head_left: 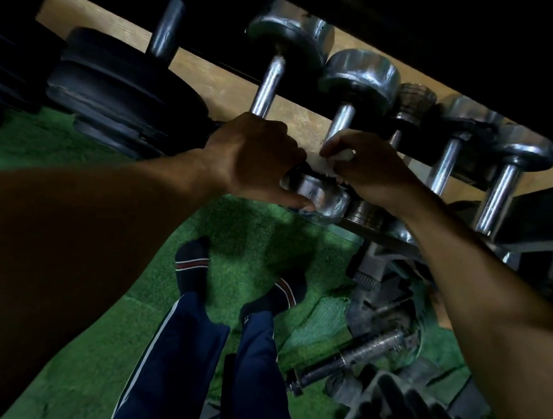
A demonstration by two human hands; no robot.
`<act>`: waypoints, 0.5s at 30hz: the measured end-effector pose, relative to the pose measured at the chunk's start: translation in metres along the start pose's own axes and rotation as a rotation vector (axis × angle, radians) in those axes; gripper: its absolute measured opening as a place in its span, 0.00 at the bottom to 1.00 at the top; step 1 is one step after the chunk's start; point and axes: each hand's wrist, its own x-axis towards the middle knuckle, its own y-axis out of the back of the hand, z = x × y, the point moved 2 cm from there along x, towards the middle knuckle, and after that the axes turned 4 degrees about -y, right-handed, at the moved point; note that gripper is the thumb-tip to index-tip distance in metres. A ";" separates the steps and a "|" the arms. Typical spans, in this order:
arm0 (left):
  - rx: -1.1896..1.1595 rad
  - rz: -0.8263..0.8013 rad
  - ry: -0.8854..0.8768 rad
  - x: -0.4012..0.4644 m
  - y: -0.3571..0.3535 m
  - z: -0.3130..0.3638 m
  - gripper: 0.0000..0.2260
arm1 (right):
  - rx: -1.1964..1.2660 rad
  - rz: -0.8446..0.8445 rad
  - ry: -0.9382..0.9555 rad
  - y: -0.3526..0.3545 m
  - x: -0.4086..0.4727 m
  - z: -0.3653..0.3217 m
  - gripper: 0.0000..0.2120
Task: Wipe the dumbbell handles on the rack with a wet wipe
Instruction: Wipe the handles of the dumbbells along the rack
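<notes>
- Hands first: the left hand [256, 154] is curled round the near end of a chrome dumbbell handle [268, 86], its thumb stretched down onto the shiny chrome head [319, 198] at that dumbbell's near end.
- The right hand [368, 170] has its fingers bunched and pinching a white wet wipe [343, 155] against the lower part of the next dumbbell handle [341, 121] to the right; only a small crumpled patch of the wipe shows between the fingers.
- The two hands sit just beside each other, almost touching, with bare forearms running back toward the camera.
- Both handles are bright steel bars with a fine knurled texture, each ending in a rounded, scuffed chrome head at the far side.
- Further right, more chrome dumbbells [446, 160] lie side by side on the same dark rack [542, 216], their handles pointing the same way.
- To the left, a black rubber-plated dumbbell [118, 95] rests on the rack, well apart from the wipe.
- Below the hands, the person's feet in dark socks [193, 265] and blue track trousers [254, 374] stand on green turf flooring [249, 237].
- At lower right, loose bars and weight plates [380, 348] lie on the floor beside the rack's foot.
</notes>
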 end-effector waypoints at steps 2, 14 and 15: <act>0.000 -0.028 0.002 0.000 0.001 -0.001 0.39 | 0.094 0.048 -0.059 -0.005 0.000 0.007 0.05; -0.070 -0.040 0.041 0.003 0.012 0.003 0.37 | 0.141 -0.024 -0.319 -0.009 0.001 0.024 0.05; -0.064 -0.066 0.048 0.003 0.012 0.002 0.38 | 0.052 -0.024 -0.302 -0.010 0.003 0.022 0.05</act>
